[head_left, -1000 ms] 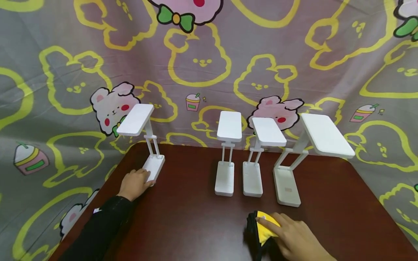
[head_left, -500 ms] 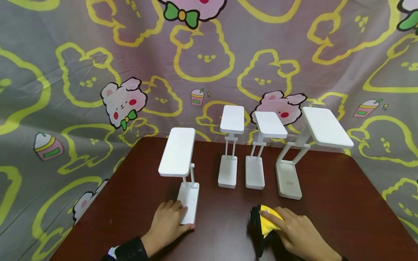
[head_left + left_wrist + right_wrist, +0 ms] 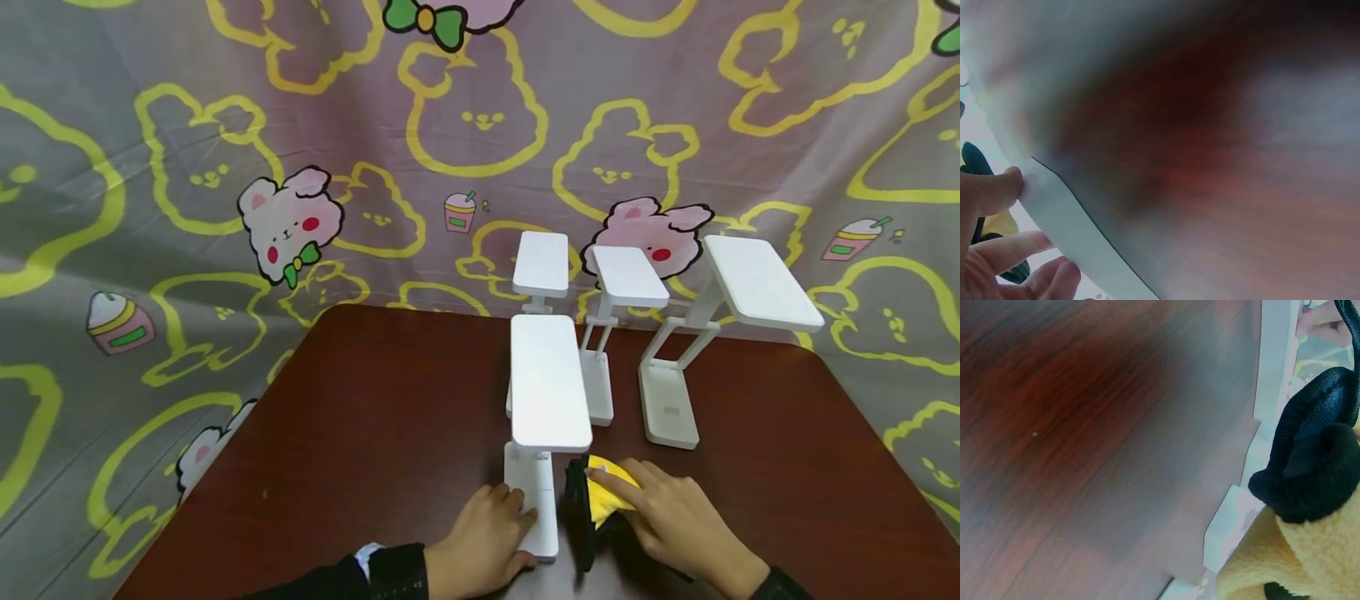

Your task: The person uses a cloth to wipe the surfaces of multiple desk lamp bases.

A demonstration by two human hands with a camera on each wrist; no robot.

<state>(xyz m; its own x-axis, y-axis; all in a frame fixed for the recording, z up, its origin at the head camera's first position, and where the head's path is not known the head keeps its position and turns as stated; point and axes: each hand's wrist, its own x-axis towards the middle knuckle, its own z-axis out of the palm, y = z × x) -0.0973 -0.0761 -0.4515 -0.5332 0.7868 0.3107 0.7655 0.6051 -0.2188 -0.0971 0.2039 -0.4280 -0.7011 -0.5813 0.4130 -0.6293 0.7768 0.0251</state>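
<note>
My left hand [image 3: 480,542] grips the base of a white folding stand [image 3: 551,383], whose flat rectangular plate rises in front of the other stands. In the left wrist view, the thumb and fingertips [image 3: 1069,275] lie along opposite sides of the white base [image 3: 1094,240]. To the right, my right hand [image 3: 678,517] holds a soft yellow and black plush item [image 3: 607,492] with a black strap, just beside that base. Fuzzy black trim and yellow pile of the plush item [image 3: 1310,544] show in the right wrist view; its exact kind is unclear.
Behind stand three more white folding stands: one [image 3: 542,262] largely hidden by the held stand, a middle one [image 3: 630,275], and a larger one [image 3: 761,283] at right. All are on a dark brown tabletop [image 3: 360,417]. A patterned curtain [image 3: 337,100] hangs behind the table.
My left hand has brought its stand from the table's far left rightward and nearer, now close to the plush item. The right hand still holds the plush item, roughly in place.
</note>
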